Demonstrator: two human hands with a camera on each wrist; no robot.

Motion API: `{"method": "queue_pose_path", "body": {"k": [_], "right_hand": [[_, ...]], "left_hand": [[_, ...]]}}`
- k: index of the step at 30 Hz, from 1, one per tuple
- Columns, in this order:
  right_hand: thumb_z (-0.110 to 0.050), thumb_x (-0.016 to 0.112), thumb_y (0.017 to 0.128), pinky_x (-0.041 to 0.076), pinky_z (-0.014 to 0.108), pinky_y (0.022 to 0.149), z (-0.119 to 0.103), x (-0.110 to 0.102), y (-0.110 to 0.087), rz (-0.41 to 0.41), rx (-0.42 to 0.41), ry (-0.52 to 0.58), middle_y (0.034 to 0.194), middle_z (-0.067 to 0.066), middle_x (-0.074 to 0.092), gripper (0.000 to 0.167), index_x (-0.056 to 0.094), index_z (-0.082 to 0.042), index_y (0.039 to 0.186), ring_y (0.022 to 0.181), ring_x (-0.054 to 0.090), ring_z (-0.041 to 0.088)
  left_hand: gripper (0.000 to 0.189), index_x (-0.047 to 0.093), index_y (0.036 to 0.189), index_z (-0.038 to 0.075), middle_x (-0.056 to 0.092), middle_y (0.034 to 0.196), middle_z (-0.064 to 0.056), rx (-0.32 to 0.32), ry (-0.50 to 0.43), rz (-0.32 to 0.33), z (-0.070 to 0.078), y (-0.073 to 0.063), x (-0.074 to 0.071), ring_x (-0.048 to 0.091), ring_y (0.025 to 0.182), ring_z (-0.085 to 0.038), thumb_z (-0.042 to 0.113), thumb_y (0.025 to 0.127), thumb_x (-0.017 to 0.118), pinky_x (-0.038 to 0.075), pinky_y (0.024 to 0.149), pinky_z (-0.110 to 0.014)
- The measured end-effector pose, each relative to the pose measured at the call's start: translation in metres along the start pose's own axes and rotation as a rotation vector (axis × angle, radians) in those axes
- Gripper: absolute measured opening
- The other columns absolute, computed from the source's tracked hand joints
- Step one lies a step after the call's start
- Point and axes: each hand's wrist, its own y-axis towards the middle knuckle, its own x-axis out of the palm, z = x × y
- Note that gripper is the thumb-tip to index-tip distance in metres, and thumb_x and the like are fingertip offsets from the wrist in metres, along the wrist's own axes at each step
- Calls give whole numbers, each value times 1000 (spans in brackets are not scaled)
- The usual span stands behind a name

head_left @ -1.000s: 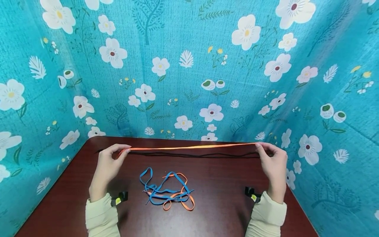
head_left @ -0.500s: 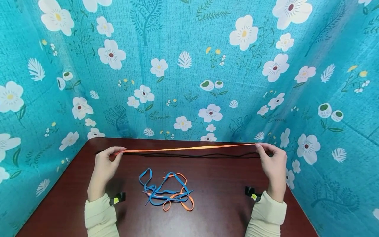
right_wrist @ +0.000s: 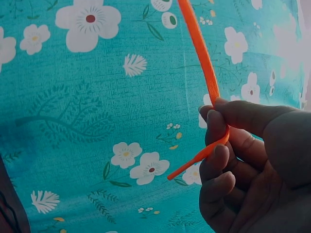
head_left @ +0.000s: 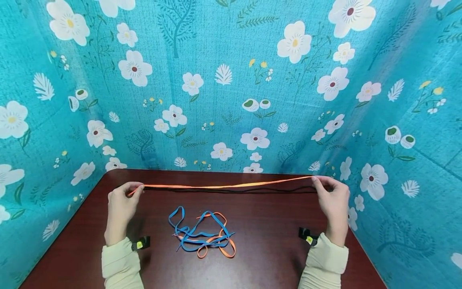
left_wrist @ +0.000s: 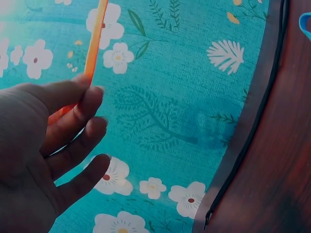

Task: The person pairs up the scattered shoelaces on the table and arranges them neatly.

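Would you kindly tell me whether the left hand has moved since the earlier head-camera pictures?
Yes: in the head view, the left hand has moved leftward, farther from the blue lace lying on the table.

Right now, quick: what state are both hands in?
Left hand: closed in a pinch, holding the flat orange woven lace.
Right hand: closed in a pinch, holding the same lace near its tip.

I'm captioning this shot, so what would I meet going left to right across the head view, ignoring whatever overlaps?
Left hand, blue lace, right hand.
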Motion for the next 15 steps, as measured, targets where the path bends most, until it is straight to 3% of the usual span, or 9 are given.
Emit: {"method": "queue_pose_path", "body": {"k": [3, 6, 10, 15], "right_hand": [[-42, 69, 96, 43, 23, 64, 2, 0, 1, 8, 7, 4, 80, -9, 70, 37, 80, -7, 104, 78, 57, 12], [-42, 69, 96, 43, 23, 64, 3, 1, 2, 4, 10, 1, 81, -7, 70, 37, 79, -7, 104, 79, 57, 14], [-40, 64, 100, 44, 23, 67, 7, 2, 3, -44, 16, -45, 96, 6, 74, 38, 78, -7, 111, 85, 57, 14], [-30, 56, 105, 44, 26, 65, 15, 4, 6, -139, 3, -122, 114, 18, 72, 34, 74, -6, 122, 90, 55, 21]], "left_hand": [[17, 76, 108, 2, 76, 91, -16, -17, -7, 22, -2, 0, 0, 66, 78, -25, 14, 98, 69, 40, 63, -4], [20, 74, 115, 1, 76, 102, -20, -18, -17, 18, -4, 0, 0, 67, 84, -29, 9, 100, 64, 39, 66, -2], [25, 71, 123, 0, 74, 112, -22, -14, -6, 24, -5, 0, 0, 66, 83, -30, 5, 100, 63, 38, 62, -7], [25, 75, 119, 2, 76, 107, -20, -28, 2, 43, -10, -2, -2, 70, 85, -31, 13, 98, 69, 38, 63, -6]]}}
